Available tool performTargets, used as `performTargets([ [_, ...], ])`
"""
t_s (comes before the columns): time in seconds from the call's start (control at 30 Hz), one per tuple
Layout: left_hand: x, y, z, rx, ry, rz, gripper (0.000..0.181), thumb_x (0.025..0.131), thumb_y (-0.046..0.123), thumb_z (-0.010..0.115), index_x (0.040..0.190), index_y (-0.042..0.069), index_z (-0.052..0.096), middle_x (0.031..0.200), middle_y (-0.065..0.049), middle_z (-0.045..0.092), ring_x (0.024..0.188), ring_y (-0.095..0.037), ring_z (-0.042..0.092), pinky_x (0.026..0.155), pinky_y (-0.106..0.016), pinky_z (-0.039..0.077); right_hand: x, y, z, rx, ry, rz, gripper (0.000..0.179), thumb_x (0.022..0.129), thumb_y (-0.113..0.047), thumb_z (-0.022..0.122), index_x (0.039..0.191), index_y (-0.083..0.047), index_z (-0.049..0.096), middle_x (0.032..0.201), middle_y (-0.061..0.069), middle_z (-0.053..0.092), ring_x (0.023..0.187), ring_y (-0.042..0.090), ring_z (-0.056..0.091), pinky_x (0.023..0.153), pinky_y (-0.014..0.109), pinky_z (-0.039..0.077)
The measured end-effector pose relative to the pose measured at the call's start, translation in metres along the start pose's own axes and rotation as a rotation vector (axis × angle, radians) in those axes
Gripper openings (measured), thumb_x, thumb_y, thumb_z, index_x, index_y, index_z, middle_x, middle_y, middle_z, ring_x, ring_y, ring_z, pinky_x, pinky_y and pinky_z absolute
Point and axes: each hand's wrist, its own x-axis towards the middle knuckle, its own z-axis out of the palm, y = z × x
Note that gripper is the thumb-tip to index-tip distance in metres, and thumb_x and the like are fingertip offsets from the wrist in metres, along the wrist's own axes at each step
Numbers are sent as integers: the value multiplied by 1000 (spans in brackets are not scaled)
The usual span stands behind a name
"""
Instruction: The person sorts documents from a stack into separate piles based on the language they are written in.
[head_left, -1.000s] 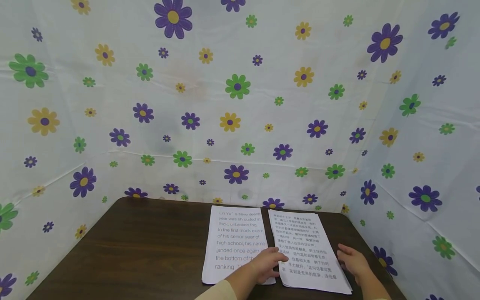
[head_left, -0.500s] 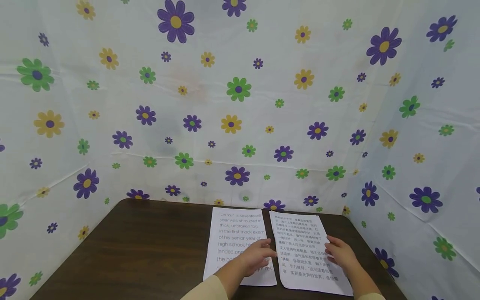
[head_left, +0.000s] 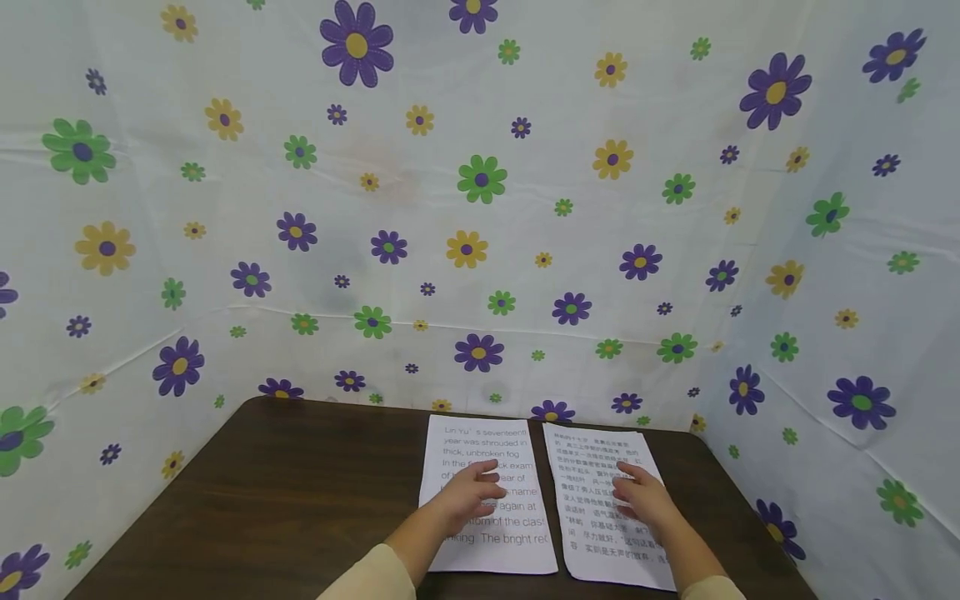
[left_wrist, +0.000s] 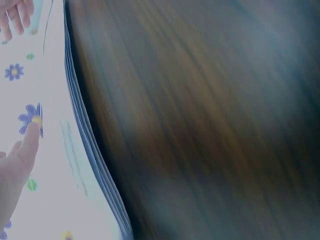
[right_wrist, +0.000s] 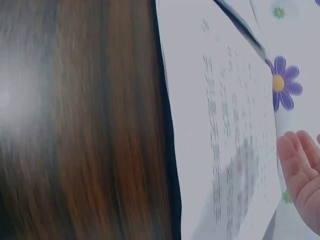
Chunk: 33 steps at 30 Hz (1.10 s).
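Two stacks of printed paper lie side by side on the dark wood table, with a narrow gap between them. Large English text covers the left stack (head_left: 495, 550); smaller Chinese text fills the right stack (head_left: 600, 533). Over the middle of the English pages is my left hand (head_left: 461, 500), its fingers loosely extended and holding nothing. My right hand (head_left: 647, 500) is over the Chinese pages, likewise relaxed and holding nothing. In the right wrist view, the right hand (right_wrist: 302, 175) appears above the sheets, casting a shadow on the text. Layered page edges (left_wrist: 92, 135) show in the left wrist view.
The dark brown table (head_left: 300, 500) extends to the left of the stacks. Behind it and along both sides hangs a white cloth (head_left: 420, 192) printed with purple, green and yellow flowers.
My left hand has moved left and up, from the gap between the stacks to over the English pages. My right hand has shifted left from beside the Chinese stack to over it.
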Motion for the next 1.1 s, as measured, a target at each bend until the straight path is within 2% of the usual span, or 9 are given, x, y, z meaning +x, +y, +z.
performTargets([
  [0.3,-9,-4,-44,35,78,23,69,90,11,61,148,-7,31,148,-34,37,129,-44,51,103,-54,48,0,-8,30,17,-34,-40,53,97,-18,53,143,6,41,134,33,51,113,40,61,86,42,58],
  [0.67,-19,-11,-91,54,174,11,62,93,8,57,146,-10,30,147,-36,36,131,-48,46,104,-58,44,-3,-21,63,38,-89,-65,50,97,-18,55,140,6,46,131,32,55,108,37,65,84,44,59],
  [0.87,-24,-13,-106,65,217,0,60,94,8,56,145,-11,32,145,-37,39,130,-49,47,104,-59,44,-5,-28,77,67,-145,-52,51,97,-17,54,140,8,44,133,32,52,110,38,63,84,43,59],
  [1.1,-26,-16,-111,61,272,-104,58,93,7,59,141,-15,35,136,-36,48,125,-49,50,101,-58,47,-4,-32,91,63,-180,-20,50,97,-15,52,141,9,42,128,30,55,107,33,62,82,41,59],
])
